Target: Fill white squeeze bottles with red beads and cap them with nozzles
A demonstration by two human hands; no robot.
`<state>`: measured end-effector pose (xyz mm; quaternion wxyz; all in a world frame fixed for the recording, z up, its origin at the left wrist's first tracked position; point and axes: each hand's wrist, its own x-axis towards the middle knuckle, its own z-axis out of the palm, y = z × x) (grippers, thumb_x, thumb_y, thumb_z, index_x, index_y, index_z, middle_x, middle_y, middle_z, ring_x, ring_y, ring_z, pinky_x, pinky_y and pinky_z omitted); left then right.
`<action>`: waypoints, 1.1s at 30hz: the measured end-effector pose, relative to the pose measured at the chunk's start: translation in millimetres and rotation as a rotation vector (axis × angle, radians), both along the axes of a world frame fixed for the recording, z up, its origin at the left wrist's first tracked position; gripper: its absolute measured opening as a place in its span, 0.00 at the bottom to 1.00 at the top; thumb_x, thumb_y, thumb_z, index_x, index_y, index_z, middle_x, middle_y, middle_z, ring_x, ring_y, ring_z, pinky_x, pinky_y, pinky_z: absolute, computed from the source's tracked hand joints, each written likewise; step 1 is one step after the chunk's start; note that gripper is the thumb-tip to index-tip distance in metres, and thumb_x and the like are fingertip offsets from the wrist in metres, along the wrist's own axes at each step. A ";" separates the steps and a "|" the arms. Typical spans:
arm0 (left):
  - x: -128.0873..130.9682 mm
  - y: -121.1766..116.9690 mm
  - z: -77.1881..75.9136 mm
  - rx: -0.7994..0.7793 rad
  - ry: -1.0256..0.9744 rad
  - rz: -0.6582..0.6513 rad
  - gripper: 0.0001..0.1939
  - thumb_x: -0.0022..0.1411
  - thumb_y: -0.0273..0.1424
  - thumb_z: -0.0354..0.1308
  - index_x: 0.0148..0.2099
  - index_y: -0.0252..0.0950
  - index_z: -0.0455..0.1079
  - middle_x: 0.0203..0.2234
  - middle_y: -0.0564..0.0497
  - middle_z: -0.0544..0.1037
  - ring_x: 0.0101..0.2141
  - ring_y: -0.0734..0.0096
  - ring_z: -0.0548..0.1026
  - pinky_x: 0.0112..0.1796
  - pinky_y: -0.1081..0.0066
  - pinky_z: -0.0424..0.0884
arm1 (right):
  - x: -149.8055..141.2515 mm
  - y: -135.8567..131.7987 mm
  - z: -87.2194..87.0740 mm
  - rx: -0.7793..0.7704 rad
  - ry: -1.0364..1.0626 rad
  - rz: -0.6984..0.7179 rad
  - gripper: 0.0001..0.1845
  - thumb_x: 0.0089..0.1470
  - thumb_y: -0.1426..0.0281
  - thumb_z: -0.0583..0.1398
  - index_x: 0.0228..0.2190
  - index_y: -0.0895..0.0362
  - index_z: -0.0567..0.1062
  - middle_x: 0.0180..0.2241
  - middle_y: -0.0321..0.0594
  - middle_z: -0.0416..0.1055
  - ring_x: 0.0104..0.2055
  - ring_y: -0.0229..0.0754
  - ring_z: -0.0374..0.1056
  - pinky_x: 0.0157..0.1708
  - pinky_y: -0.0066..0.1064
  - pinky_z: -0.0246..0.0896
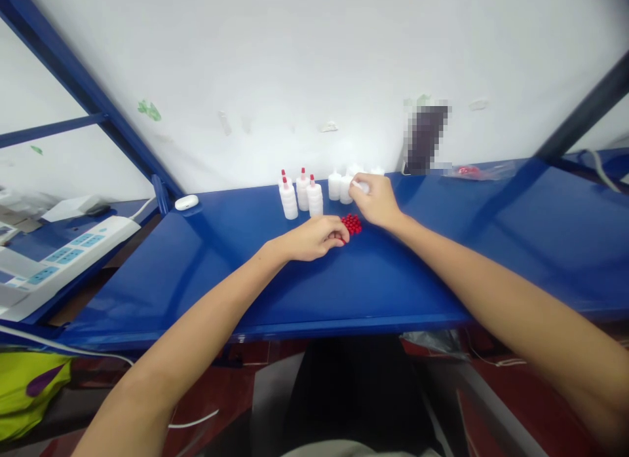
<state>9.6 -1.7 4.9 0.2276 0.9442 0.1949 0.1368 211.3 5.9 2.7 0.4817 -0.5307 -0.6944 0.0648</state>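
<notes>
We see red caps (352, 221) heaped midway along the counter (442, 274), nearer its back edge. Our left hand (322, 238) curls its fingers at the heap's near left; whether it grips a cap, we cannot tell. Our right hand (374, 198), reaching farther, pinches a white bottle (362, 186). Leftward, red-tipped bottles (289, 201) stand upright near the back edge.

On the blue tabletop (211, 247), along the back edge, we count four red-tipped squeeze bottles (315, 199) and at least four bare white bottles (335, 187), whose overlap keeps us from an exact figure. Nearer the front edge we find one cluster of red caps (352, 222), too small and crowded for us to number. We also count one earbud case (187, 202) toward the back left corner, one clear plastic bag (491, 171) toward the back right, and one power strip (73, 254) beyond the left edge.
</notes>
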 end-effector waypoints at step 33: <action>5.5 -6.7 -12.3 0.422 -0.795 0.281 0.06 0.70 0.24 0.56 0.43 0.35 0.74 0.35 0.50 0.76 0.34 0.75 0.74 0.37 0.73 0.73 | -6.7 -21.9 8.0 -0.073 -0.285 0.329 0.33 0.65 0.43 0.45 0.27 0.56 0.70 0.22 0.36 0.63 0.26 0.39 0.58 0.30 0.33 0.46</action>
